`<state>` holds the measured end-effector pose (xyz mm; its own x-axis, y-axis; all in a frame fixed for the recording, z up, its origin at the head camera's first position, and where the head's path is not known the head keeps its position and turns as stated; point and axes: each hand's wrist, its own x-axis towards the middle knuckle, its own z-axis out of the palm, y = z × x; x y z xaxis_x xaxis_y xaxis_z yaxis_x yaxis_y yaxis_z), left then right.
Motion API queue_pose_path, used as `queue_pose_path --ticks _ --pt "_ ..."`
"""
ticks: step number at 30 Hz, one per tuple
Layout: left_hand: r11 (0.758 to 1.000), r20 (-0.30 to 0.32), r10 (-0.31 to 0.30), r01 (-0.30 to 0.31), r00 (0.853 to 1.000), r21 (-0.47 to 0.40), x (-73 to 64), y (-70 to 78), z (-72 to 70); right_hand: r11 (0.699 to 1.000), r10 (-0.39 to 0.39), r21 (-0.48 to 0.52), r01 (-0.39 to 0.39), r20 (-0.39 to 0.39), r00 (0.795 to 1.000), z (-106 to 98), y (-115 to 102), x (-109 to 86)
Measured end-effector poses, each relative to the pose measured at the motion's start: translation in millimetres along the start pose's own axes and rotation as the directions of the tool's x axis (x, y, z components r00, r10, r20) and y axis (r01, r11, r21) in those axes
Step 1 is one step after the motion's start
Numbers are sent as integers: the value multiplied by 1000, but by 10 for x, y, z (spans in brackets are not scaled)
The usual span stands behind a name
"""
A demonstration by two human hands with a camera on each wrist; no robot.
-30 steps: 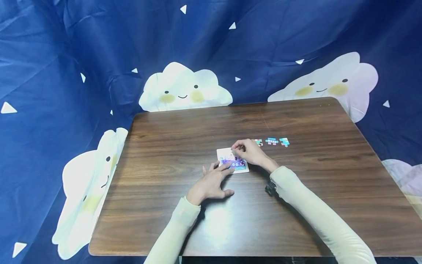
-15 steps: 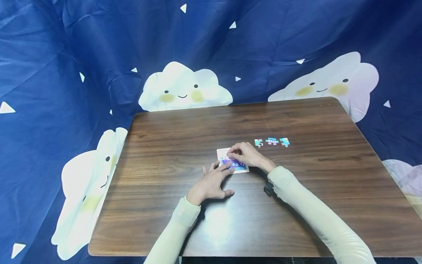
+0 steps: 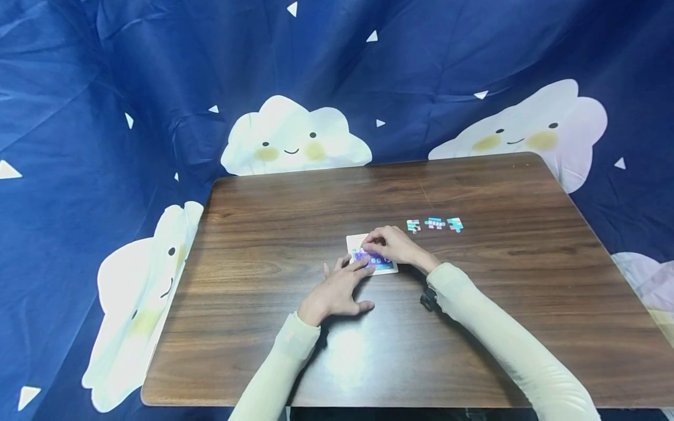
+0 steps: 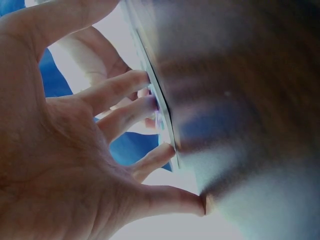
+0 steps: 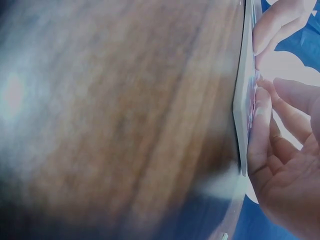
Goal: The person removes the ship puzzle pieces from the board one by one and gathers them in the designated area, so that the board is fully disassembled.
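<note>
A small jigsaw puzzle board (image 3: pixel 356 240) with a white border and purple-blue picture lies flat near the table's middle. My left hand (image 3: pixel 335 294) spreads its fingers over the board's lower left, fingertips on it and thumb on the table; the left wrist view shows them touching the board's edge (image 4: pixel 165 112). At the board's upper part my right hand (image 3: pixel 394 245) has thumb and fingertips together, pinching a puzzle piece mostly hidden by the fingers. In the right wrist view those fingertips are low against the board (image 5: pixel 243 110).
Three loose puzzle pieces lie in a row beyond the right hand: a left one (image 3: pixel 413 226), a middle one (image 3: pixel 434 223) and a right one (image 3: pixel 455 224). The brown wooden table (image 3: pixel 253 280) backs onto a blue curtain (image 3: pixel 400 76) with clouds.
My right hand has moved slightly left and down onto the board, uncovering the leftmost loose piece. Over the last half second it has barely shifted. My left hand stays in place.
</note>
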<state>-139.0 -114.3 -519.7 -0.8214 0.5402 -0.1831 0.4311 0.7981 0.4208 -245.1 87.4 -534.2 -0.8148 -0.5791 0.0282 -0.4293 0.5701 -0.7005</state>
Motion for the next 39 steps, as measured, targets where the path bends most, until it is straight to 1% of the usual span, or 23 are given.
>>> queue_pose_path --ticks 13,20,24,27,30,33,39 --pt "1000 -1 -7 7 1000 -1 18 2 -7 999 43 25 -43 8 999 -17 14 26" --pt "1000 3 -10 10 1000 3 13 10 -7 994 91 51 -93 26 995 -20 7 23" --pt "1000 8 -15 14 1000 4 10 11 -9 993 99 63 -100 27 995 -18 28 27" --pt "1000 9 -15 15 1000 5 13 8 -19 991 92 94 -94 20 996 -24 44 35" --pt "1000 10 -17 17 1000 10 11 6 -25 985 85 147 -87 19 996 -35 46 30" --pt "1000 16 -23 22 1000 17 7 8 -24 978 88 187 -91 26 996 -47 50 18" --pt "1000 19 -18 18 1000 7 2 12 -17 963 102 250 -101 7 995 -87 86 -26"
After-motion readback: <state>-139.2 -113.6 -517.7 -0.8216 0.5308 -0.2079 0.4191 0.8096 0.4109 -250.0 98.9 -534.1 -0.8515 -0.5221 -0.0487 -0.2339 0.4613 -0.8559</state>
